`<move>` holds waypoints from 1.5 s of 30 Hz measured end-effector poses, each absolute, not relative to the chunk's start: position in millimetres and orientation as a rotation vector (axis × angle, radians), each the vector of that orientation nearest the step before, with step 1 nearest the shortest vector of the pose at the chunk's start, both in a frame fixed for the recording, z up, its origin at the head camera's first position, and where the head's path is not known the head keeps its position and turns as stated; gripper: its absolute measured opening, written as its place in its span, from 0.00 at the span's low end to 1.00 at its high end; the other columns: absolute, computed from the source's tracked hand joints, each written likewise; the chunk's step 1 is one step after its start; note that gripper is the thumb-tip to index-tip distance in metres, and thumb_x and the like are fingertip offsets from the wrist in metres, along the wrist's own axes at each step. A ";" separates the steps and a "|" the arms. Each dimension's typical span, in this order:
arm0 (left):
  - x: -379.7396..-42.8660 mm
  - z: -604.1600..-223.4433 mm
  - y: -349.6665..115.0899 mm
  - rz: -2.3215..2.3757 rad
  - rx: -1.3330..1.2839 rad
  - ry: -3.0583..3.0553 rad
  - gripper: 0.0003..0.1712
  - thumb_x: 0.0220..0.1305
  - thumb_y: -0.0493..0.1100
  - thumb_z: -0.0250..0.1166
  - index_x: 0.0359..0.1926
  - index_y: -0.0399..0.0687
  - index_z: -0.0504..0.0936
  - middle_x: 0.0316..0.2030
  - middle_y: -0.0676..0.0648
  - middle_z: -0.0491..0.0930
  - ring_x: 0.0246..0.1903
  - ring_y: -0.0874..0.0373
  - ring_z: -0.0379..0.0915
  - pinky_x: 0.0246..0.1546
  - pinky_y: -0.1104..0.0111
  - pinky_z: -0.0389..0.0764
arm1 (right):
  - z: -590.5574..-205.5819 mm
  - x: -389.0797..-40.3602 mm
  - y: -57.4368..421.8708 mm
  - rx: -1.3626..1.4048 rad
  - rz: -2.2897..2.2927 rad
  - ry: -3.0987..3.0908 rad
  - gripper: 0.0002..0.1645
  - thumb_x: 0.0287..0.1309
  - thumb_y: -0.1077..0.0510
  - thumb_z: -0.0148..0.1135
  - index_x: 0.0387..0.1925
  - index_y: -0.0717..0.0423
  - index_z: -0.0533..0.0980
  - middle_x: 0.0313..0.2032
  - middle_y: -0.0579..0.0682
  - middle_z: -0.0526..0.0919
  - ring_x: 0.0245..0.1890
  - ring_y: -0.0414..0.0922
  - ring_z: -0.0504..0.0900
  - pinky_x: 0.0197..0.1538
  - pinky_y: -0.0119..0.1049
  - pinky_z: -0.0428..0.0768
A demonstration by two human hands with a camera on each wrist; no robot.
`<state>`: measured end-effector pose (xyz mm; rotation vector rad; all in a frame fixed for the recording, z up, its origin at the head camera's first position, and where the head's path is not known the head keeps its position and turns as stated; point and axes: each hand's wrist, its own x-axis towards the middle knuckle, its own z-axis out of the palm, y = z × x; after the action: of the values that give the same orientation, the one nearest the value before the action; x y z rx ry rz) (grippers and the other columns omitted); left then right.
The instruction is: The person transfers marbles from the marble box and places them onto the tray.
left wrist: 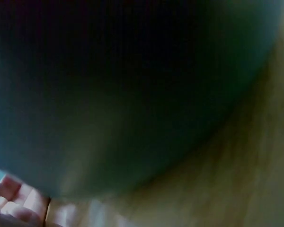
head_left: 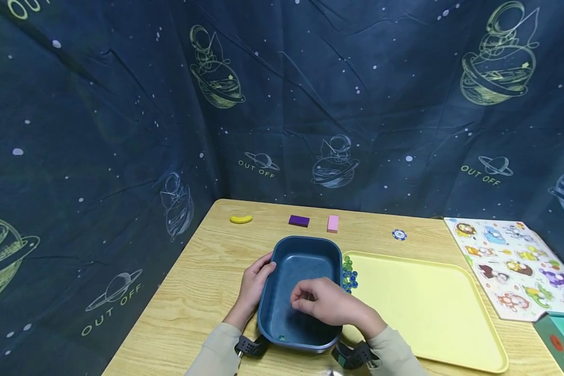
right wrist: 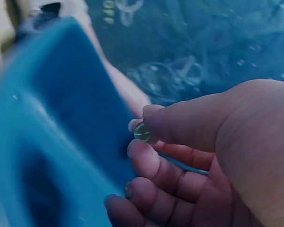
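A dark blue rectangular tub (head_left: pixel 305 261) stands at the front of the wooden table. My left hand (head_left: pixel 255 282) grips its left wall, the thumb at the rim; in the left wrist view the tub's dark side hides most of that hand. Over the tub's inside, my right hand (head_left: pixel 326 302) pinches a clear greenish glass marble (right wrist: pixel 142 133) between thumb and index finger. The other fingers are curled below it. A small green marble (head_left: pixel 282 338) lies on the tub's floor near the front. Several green and blue marbles (head_left: pixel 349 277) lie along the tub's right side, by the tray.
A yellow tray (head_left: pixel 432 313) lies to the right. Behind are a toy banana (head_left: pixel 241 219), a purple block (head_left: pixel 299 221), a pink block (head_left: pixel 332 224) and a blue-white chip (head_left: pixel 399 234). An animal picture board (head_left: pixel 517 266) and a green box (head_left: pixel 561 342) are at far right.
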<state>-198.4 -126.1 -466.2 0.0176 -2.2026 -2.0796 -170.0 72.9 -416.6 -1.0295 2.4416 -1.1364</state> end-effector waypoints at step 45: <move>-210.5 -490.6 -132.4 -2.073 0.012 -2.217 0.20 0.62 0.45 0.58 0.55 0.47 0.76 0.52 0.45 0.75 0.50 0.56 0.70 0.48 0.68 0.69 | -450.4 -224.6 183.7 -0.380 -1.187 2.799 0.04 0.54 0.58 0.61 0.32 0.55 0.77 0.23 0.47 0.77 0.21 0.40 0.70 0.24 0.34 0.69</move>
<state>-210.5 -132.4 -490.6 0.0117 -2.2169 -2.0729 -224.6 183.7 -450.4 -0.3797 2.7990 -1.1875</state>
